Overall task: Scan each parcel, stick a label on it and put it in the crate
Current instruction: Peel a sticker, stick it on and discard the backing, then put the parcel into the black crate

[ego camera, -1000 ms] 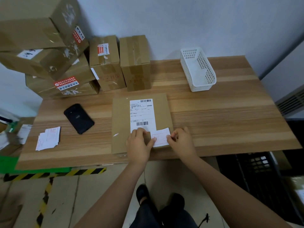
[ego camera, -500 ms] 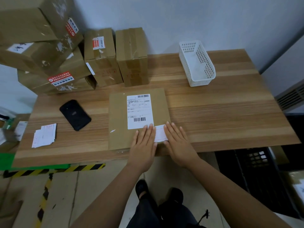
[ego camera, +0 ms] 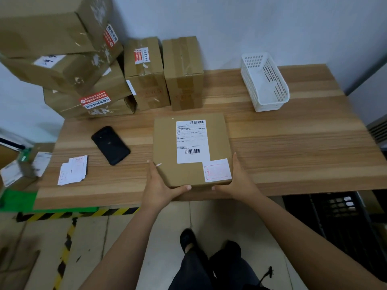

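Cardboard parcel (ego camera: 188, 147) sits at frame centre near the front edge of the table (ego camera: 293, 143); your left hand (ego camera: 160, 186) and right hand (ego camera: 237, 182) clasp its near corners, thumbs along the front. It looks stiff and light, so lift by both sides.

Bare wood lies open to the right of the flat brown cardboard parcel (ego camera: 188, 143), which my left hand (ego camera: 159, 185) and right hand (ego camera: 238, 182) grip at its near corners on the light wooden table (ego camera: 293, 143). That broad free lane reaches the table's right edge. A white perforated plastic basket (ego camera: 265, 80) stands far right, near the wall. Two upright brown taped cartons (ego camera: 184, 72) block the far side behind the parcel, with a leaning pile of large brown boxes (ego camera: 62, 59) beside them. On my left lie a black handheld device (ego camera: 111, 145) and a loose stack of white slips (ego camera: 73, 172). A black plastic crate (ego camera: 335, 216) sits below the table's right end.
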